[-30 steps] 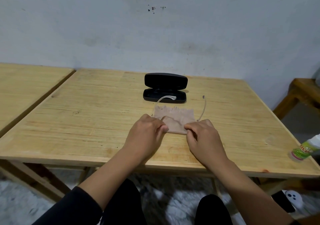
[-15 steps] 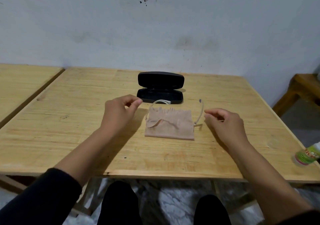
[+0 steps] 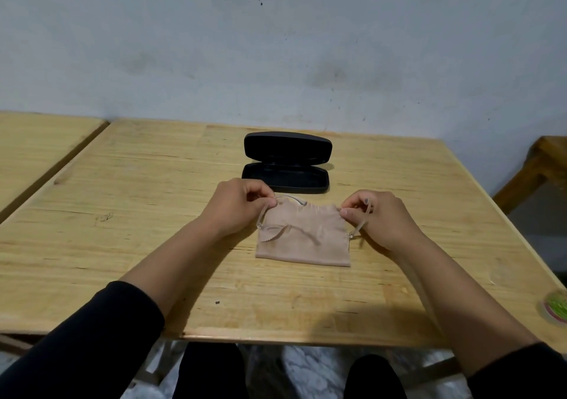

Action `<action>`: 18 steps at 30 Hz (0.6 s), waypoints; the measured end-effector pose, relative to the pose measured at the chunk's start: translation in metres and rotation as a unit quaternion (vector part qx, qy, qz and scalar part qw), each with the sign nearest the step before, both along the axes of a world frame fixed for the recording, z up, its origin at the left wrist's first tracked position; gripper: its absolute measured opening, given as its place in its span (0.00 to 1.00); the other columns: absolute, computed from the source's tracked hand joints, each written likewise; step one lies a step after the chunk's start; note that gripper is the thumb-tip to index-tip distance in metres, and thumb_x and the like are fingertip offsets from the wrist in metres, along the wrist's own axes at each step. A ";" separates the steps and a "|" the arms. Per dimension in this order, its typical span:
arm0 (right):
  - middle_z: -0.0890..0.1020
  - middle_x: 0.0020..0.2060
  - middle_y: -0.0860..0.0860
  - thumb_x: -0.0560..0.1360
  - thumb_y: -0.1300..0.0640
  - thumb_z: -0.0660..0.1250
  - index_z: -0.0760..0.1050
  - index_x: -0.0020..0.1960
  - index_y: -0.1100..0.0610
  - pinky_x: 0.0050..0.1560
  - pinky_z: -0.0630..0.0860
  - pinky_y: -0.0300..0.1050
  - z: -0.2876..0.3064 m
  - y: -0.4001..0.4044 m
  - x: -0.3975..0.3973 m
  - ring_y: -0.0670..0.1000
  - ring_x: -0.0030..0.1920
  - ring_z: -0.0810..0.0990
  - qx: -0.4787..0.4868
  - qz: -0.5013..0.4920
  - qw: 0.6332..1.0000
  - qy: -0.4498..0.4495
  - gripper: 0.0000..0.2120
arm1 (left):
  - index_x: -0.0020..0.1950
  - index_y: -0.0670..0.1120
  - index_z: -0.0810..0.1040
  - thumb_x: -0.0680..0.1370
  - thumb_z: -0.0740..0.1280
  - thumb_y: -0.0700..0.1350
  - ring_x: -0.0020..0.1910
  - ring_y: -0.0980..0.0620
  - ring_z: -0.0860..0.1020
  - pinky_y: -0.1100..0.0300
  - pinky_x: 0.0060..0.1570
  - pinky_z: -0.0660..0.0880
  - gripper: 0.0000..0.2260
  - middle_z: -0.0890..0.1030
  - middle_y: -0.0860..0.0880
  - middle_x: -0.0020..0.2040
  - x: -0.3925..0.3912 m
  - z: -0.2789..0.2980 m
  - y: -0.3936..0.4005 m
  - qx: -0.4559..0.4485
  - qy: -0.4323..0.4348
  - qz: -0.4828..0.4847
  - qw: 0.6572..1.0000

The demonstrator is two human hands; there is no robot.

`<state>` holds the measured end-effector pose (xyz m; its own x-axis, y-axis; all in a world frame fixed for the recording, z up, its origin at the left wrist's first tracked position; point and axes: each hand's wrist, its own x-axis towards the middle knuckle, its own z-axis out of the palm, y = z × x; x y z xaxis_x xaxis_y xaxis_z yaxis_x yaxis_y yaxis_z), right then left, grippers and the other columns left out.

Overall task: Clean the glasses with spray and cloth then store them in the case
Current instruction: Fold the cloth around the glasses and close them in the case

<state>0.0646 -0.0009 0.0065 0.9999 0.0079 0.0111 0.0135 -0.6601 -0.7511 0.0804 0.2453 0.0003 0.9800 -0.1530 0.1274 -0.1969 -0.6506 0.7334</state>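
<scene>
Both hands, left (image 3: pixel 237 208) and right (image 3: pixel 379 219), are pinching the far corners of the tan cloth (image 3: pixel 303 239) draped over the glasses (image 3: pixel 363 217), open case (image 3: pixel 287 165) just behind.

beige cloth (image 3: pixel 302 242) – black case (image 3: pixel 287 162) (clear-framed glasses (image 3: pixel 357 225))

desk (image 3: pixel 153 214): pale wood, grainy, matt
case (image 3: pixel 287 162): black, matt, probably hard plastic
cloth (image 3: pixel 303 239): beige, soft, matt fabric
glasses (image 3: pixel 357 228): clear, glossy plastic frame
</scene>
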 end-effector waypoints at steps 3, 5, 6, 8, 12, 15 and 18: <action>0.82 0.35 0.50 0.73 0.61 0.68 0.79 0.41 0.56 0.42 0.74 0.41 0.004 -0.004 -0.006 0.49 0.37 0.78 0.164 0.007 0.986 0.040 0.03 | 0.44 0.48 0.80 0.76 0.66 0.44 0.36 0.62 0.78 0.69 0.37 0.70 0.04 0.81 0.58 0.37 -0.004 0.002 0.007 -0.078 0.030 -0.019 0.996; 0.80 0.34 0.51 0.75 0.61 0.66 0.79 0.43 0.58 0.41 0.70 0.42 0.005 -0.007 -0.009 0.51 0.36 0.74 0.243 0.034 0.968 0.062 0.04 | 0.44 0.47 0.78 0.78 0.63 0.42 0.32 0.64 0.76 0.70 0.36 0.70 0.05 0.80 0.60 0.32 -0.009 0.004 0.010 -0.102 0.040 -0.056 0.992; 0.80 0.34 0.51 0.76 0.60 0.65 0.78 0.43 0.57 0.40 0.68 0.42 0.005 -0.009 -0.011 0.52 0.36 0.71 0.256 0.051 0.963 0.065 0.05 | 0.45 0.46 0.77 0.78 0.61 0.42 0.31 0.65 0.75 0.71 0.36 0.70 0.06 0.80 0.59 0.32 -0.011 0.006 0.011 -0.115 0.044 -0.071 0.990; 0.78 0.33 0.50 0.77 0.57 0.62 0.78 0.44 0.55 0.38 0.64 0.43 0.005 -0.010 -0.015 0.51 0.35 0.68 0.248 0.077 0.964 0.065 0.07 | 0.46 0.42 0.75 0.80 0.57 0.41 0.32 0.64 0.75 0.73 0.35 0.70 0.09 0.79 0.54 0.34 -0.019 0.009 0.010 -0.139 0.050 -0.095 0.984; 0.83 0.31 0.47 0.80 0.49 0.54 0.79 0.48 0.53 0.38 0.65 0.41 0.011 -0.002 -0.023 0.40 0.29 0.73 0.198 0.064 0.974 0.088 0.16 | 0.50 0.51 0.77 0.81 0.50 0.52 0.43 0.46 0.77 0.60 0.44 0.70 0.16 0.78 0.36 0.42 -0.023 0.003 0.015 -0.091 0.035 -0.117 0.988; 0.86 0.35 0.51 0.80 0.48 0.53 0.79 0.50 0.53 0.40 0.64 0.40 0.013 0.004 -0.026 0.36 0.30 0.75 0.190 0.057 0.976 0.085 0.17 | 0.51 0.54 0.77 0.81 0.50 0.53 0.41 0.55 0.79 0.58 0.48 0.71 0.15 0.80 0.45 0.38 -0.028 -0.001 0.017 -0.083 0.025 -0.095 0.992; 0.86 0.37 0.50 0.81 0.50 0.53 0.79 0.49 0.52 0.40 0.64 0.39 0.009 0.005 -0.029 0.38 0.35 0.77 0.188 0.041 0.980 0.054 0.16 | 0.52 0.51 0.78 0.81 0.54 0.50 0.39 0.64 0.79 0.63 0.44 0.71 0.13 0.83 0.53 0.40 -0.035 -0.001 0.016 -0.097 0.001 -0.045 0.994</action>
<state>0.0359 0.0037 0.0152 0.9915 0.1045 -0.0773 -0.0380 -0.3357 -0.9412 0.0451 0.2616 -0.0010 0.9637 -0.2133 0.1608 -0.2463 -0.4768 0.8438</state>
